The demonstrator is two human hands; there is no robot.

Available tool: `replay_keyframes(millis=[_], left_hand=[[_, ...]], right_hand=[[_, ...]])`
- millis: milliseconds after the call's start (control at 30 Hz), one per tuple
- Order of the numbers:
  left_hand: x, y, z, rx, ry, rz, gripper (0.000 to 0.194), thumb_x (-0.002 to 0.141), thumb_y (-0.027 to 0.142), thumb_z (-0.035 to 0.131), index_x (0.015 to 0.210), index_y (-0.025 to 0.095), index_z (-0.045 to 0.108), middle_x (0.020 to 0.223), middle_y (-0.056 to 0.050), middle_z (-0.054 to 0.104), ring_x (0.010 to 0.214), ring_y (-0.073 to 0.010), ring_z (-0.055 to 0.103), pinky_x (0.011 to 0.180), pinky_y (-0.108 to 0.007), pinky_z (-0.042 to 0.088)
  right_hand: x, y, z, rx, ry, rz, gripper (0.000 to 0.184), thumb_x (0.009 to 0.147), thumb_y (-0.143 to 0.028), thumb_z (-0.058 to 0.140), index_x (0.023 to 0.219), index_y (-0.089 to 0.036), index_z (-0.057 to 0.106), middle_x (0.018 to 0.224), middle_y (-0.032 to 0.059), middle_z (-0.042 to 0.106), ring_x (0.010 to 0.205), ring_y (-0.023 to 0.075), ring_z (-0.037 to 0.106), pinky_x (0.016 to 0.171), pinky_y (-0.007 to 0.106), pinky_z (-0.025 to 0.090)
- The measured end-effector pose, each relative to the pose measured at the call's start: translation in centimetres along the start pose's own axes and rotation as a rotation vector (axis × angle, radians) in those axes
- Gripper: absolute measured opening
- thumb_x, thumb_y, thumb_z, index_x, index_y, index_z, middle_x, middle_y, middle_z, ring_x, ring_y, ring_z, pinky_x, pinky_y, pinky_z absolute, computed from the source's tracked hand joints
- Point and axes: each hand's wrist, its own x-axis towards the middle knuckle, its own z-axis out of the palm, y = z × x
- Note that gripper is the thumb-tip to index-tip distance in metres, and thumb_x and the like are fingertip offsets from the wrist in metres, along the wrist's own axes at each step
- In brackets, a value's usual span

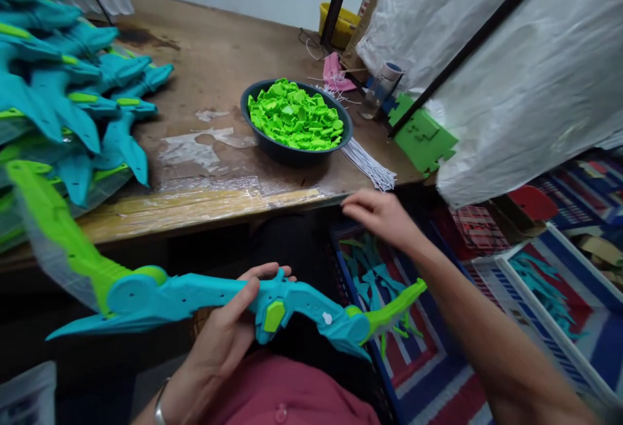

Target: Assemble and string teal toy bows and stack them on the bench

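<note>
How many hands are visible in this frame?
2: the left hand holds the bow-shaped toy near its middle; the right hand is by the front edge of the table, near the white ties.

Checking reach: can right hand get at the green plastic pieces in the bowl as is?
Likely yes: the right hand is by the table edge, the green pieces lie heaped in an open bowl, and nothing visible blocks the way.

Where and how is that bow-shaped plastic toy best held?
Grip the bow-shaped plastic toy at its slim blue middle, beside the green hexagon, from the wearer's side, thumb in front, fingers behind, like the left hand; its arms spread both ways, so that should balance best.
</note>
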Motion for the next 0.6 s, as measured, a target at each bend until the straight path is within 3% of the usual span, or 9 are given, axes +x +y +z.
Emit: replay_keyframes(millis=[33, 67, 133, 233, 367, 500, 600], left_hand=[[0.1, -0.3, -0.1, -0.019, 0.025, -0.017, 0.042, 0.084, 0.043, 0.079, 0.116, 0.017, 0.074, 0.127, -0.017, 0.072, 0.12, -0.0349, 0.067, 0.103, -0.044, 0.054], [0.1, -0.7, -0.2, -0.024, 0.039, -0.032, 0.042, 0.082, 0.041, 0.081, 0.116, 0.017, 0.073, 0.126, -0.017, 0.073, 0.119, -0.0337, 0.067, 0.103, -0.044, 0.054], [-0.2, -1.4, -0.5, 0.0, 0.057, -0.046, 0.045, 0.079, 0.036, 0.084, 0.119, 0.017, 0.072, 0.126, -0.015, 0.073, 0.118, -0.0314, 0.068, 0.104, -0.043, 0.052], [-0.8, -2.5, -0.9, 0.051, 0.078, -0.061, 0.049, 0.079, 0.033, 0.085, 0.124, 0.019, 0.069, 0.127, -0.014, 0.072, 0.116, -0.0298, 0.068, 0.107, -0.044, 0.05], [-1.3, -3.2, -1.4, 0.056, 0.105, -0.09, 0.05, 0.081, 0.033, 0.083, 0.127, 0.019, 0.068, 0.128, -0.014, 0.072, 0.12, -0.0301, 0.067, 0.107, -0.043, 0.048], [-1.2, -3.0, -1.8, 0.117, 0.121, -0.019, 0.049, 0.083, 0.033, 0.08, 0.129, 0.022, 0.069, 0.132, -0.014, 0.07, 0.121, -0.0312, 0.066, 0.104, -0.043, 0.051], [-0.9, -2.8, -1.6, 0.194, 0.06, 0.079, 0.029, 0.085, 0.031, 0.077, 0.112, 0.021, 0.077, 0.137, -0.013, 0.067, 0.119, -0.0332, 0.067, 0.102, -0.044, 0.054]], right_hand=[[1.6, 2.5, -0.1, -0.169, 0.179, 0.138, 0.008, 0.089, -0.017, 0.066, 0.09, -0.019, 0.074, 0.091, 0.0049, 0.074, 0.086, 0.0206, 0.069, 0.081, 0.03, 0.051], [3.1, 4.8, -0.1, -0.23, 0.259, 0.204, 0.013, 0.089, -0.013, 0.062, 0.092, -0.016, 0.074, 0.098, 0.0103, 0.073, 0.093, 0.0246, 0.068, 0.085, 0.035, 0.05], [5.3, 8.8, 0.2, -0.312, 0.329, 0.291, 0.017, 0.087, -0.01, 0.06, 0.098, -0.011, 0.073, 0.11, 0.0187, 0.069, 0.097, 0.0285, 0.065, 0.088, 0.039, 0.045], [7.2, 12.3, 0.6, -0.435, 0.356, 0.393, 0.011, 0.085, -0.012, 0.066, 0.094, -0.01, 0.073, 0.11, 0.0201, 0.068, 0.088, 0.0239, 0.06, 0.081, 0.036, 0.04], [8.1, 13.8, 0.5, -0.446, 0.361, 0.447, 0.005, 0.083, -0.011, 0.07, 0.08, -0.014, 0.072, 0.09, 0.0134, 0.07, 0.075, 0.0181, 0.051, 0.074, 0.035, 0.032], [8.3, 14.1, -0.1, -0.399, 0.371, 0.457, 0.006, 0.081, -0.012, 0.073, 0.076, -0.015, 0.072, 0.078, 0.0094, 0.07, 0.069, 0.0171, 0.048, 0.07, 0.034, 0.029], [8.1, 13.8, -0.6, -0.35, 0.415, 0.439, 0.005, 0.083, -0.012, 0.071, 0.079, -0.015, 0.072, 0.082, 0.0113, 0.072, 0.071, 0.0185, 0.051, 0.072, 0.034, 0.033]])
